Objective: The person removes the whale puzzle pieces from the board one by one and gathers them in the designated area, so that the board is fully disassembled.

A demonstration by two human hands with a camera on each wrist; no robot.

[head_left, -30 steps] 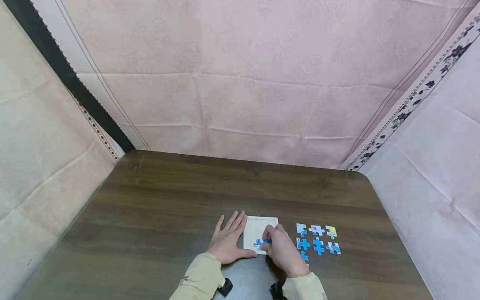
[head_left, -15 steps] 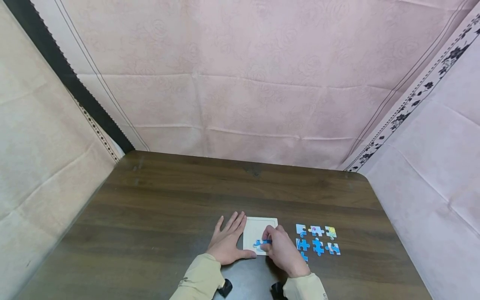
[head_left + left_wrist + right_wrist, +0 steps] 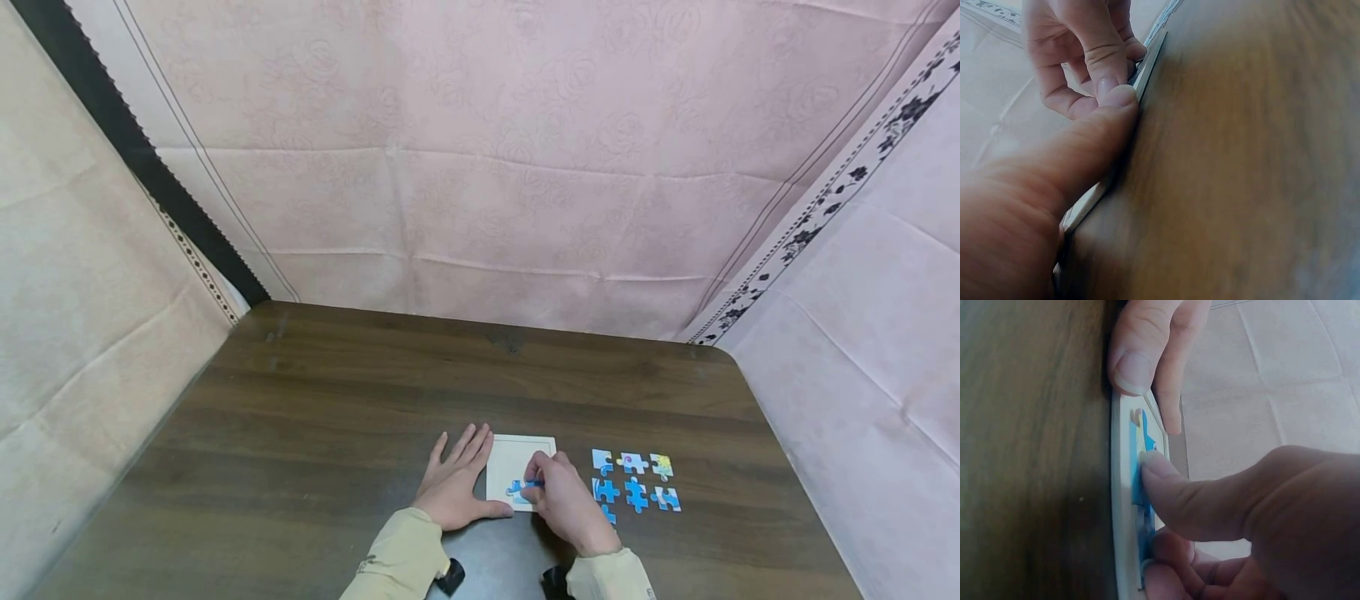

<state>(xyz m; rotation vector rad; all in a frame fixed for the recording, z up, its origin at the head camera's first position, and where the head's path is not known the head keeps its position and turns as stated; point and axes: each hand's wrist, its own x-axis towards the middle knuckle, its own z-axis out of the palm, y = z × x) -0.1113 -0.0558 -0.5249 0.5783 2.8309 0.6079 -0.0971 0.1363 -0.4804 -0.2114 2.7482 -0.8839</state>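
My left hand lies with fingers spread along the left side of a small white puzzle board, its thumb on the board's near edge. My right hand is over the board's near right part, fingers curled. It pinches a blue jigsaw piece low on the board. In the right wrist view the right thumb also touches a light-blue piece beside it. The fingers partly hide both pieces, so whether they interlock cannot be seen.
Several loose jigsaw pieces lie in rows on the brown wooden table, right of the board. The lowest ones are partly covered by the right wrist. Pale cloth hangs behind the table and at both sides.
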